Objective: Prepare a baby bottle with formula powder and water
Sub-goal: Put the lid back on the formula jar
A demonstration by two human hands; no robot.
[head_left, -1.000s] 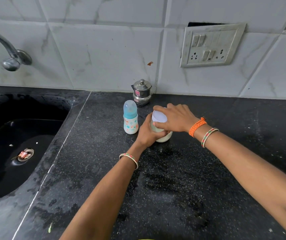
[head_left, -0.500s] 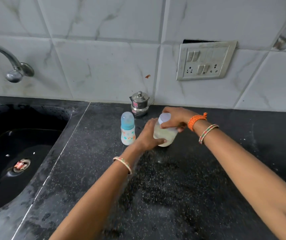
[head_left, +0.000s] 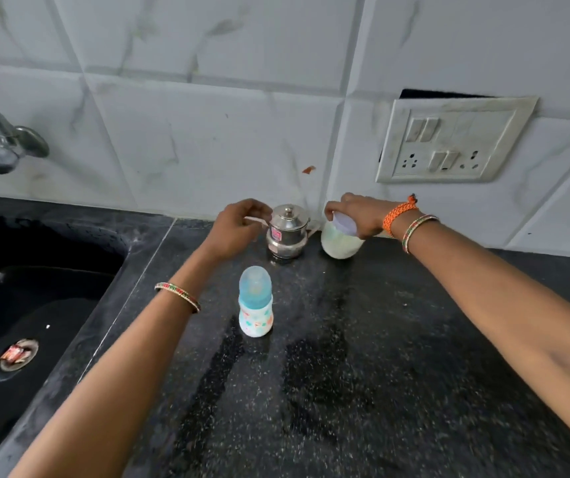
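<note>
The baby bottle (head_left: 255,305), white with a blue cap, stands upright on the black counter (head_left: 362,374) between my arms. Behind it, by the wall, sits a small steel pot (head_left: 287,232) with its lid on. My left hand (head_left: 238,229) is at the pot's left side, fingers pinched on a thin pale handle sticking out there. To the right of the pot is a clear jar of pale powder (head_left: 340,241), tilted slightly. My right hand (head_left: 359,215) grips it from above over its white lid.
A black sink (head_left: 35,322) with a drain lies to the left, with a steel tap (head_left: 0,143) above it. A switch and socket panel (head_left: 449,143) is on the tiled wall at the right. Damp streaks mark the counter in front of the bottle.
My right hand has carried the powder jar back toward the wall, right of the steel pot. My left hand let go of the jar and went to the pot's left side.
</note>
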